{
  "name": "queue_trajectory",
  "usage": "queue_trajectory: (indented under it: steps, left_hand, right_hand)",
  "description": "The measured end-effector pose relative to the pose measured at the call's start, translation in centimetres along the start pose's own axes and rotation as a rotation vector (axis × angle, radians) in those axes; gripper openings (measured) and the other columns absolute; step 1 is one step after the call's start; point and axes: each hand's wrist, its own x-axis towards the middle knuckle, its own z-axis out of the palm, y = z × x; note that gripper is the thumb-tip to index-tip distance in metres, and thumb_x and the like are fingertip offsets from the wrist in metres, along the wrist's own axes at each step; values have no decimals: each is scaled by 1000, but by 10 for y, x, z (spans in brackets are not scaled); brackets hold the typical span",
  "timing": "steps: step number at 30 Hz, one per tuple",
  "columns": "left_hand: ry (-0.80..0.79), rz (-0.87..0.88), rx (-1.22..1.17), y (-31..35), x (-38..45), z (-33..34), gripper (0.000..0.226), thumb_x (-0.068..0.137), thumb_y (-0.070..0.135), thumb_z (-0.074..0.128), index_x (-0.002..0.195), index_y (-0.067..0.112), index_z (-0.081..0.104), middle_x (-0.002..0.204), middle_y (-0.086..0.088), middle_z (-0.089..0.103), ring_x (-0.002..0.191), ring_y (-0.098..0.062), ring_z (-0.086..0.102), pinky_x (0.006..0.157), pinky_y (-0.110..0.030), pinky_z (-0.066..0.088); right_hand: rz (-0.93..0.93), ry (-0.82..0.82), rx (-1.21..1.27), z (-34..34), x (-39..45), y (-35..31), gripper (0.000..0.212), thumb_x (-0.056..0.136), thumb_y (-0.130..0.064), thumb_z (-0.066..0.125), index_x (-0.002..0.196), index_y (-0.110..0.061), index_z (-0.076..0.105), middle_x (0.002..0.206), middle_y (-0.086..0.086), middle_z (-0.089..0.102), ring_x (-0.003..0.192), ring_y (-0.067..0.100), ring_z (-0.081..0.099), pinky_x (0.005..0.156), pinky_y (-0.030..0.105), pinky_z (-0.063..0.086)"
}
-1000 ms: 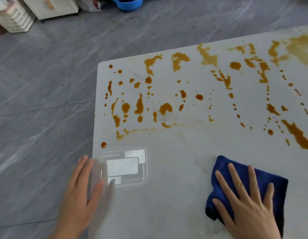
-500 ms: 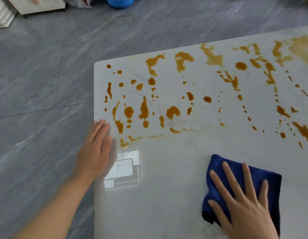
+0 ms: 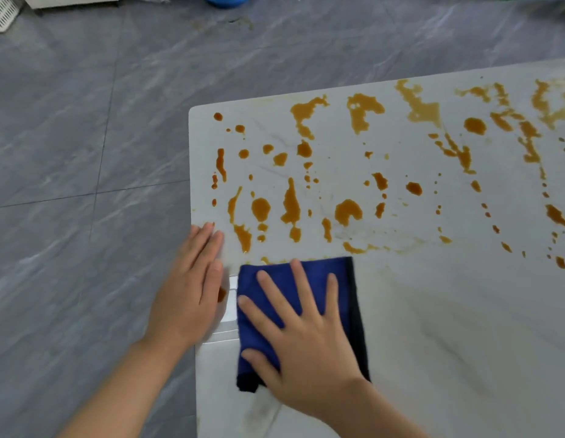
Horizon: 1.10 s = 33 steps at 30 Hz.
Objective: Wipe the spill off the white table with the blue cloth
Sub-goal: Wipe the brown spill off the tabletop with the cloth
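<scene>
The white table (image 3: 449,327) fills the right side of the view, and its far half is spattered with brown spill (image 3: 290,203) in blots and streaks. A folded blue cloth (image 3: 284,279) lies flat near the table's left edge, just below the nearest drops. My right hand (image 3: 309,339) presses on the cloth with fingers spread and straight. My left hand (image 3: 189,289) rests flat on the table's left edge, beside the cloth, fingers together. One brown drop (image 3: 222,294) sits between that hand and the cloth.
Grey tiled floor (image 3: 85,153) lies to the left and beyond the table. A blue basin (image 3: 226,0) and a white basket (image 3: 3,14) stand at the far edge of the floor. A bright light reflection (image 3: 232,301) shows on the table by the cloth.
My right hand has slid the cloth leftward and up across the table to the left edge, next to my left hand. My left hand moved forward along the edge a second ago, then stayed.
</scene>
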Motion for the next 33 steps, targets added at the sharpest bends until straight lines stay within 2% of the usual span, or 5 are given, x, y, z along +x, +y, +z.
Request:
queue_trajectory:
  steps: [9, 15, 21, 24, 33]
  left_hand:
    - [80, -43, -48, 3, 1, 2, 53, 94, 35, 21, 144, 19, 28, 147, 18, 19, 139, 6, 12, 105, 2, 2]
    - [41, 6, 102, 6, -1, 3, 65, 90, 46, 9, 144, 15, 27, 153, 9, 15, 143, -2, 4, 111, -6, -4]
    - [40, 19, 122, 6, -2, 3, 61, 91, 43, 10, 143, 17, 30, 152, 9, 17, 143, -5, 8, 111, -8, 1]
    - [69, -15, 67, 4, 0, 5, 60, 91, 43, 9, 145, 21, 24, 150, 17, 13, 143, 1, 8, 109, -4, 3]
    - [74, -17, 110, 8, -1, 7, 60, 93, 42, 14, 144, 13, 28, 153, 5, 21, 144, -6, 12, 109, -4, 2]
  right_hand:
    - [-24, 48, 22, -2, 64, -6, 63, 86, -59, 11, 145, -38, 9, 158, -5, 3, 142, 36, -13, 99, 66, -19]
    - [325, 56, 43, -15, 95, 49, 61, 88, -62, 7, 144, -42, -4, 157, -9, -11, 141, 31, -21, 104, 68, -8]
    - [60, 53, -30, -4, 47, 8, 61, 87, -59, 17, 144, -37, 22, 156, -2, 17, 142, 41, 2, 102, 72, -1]
    - [-62, 51, -25, -6, 70, 7, 62, 87, -61, 13, 145, -40, 7, 158, -6, -1, 141, 36, -17, 100, 67, -19]
    - [-28, 95, -36, -11, 127, 38, 60, 88, -64, 15, 144, -43, 7, 158, -10, -1, 142, 31, -15, 102, 70, -9]
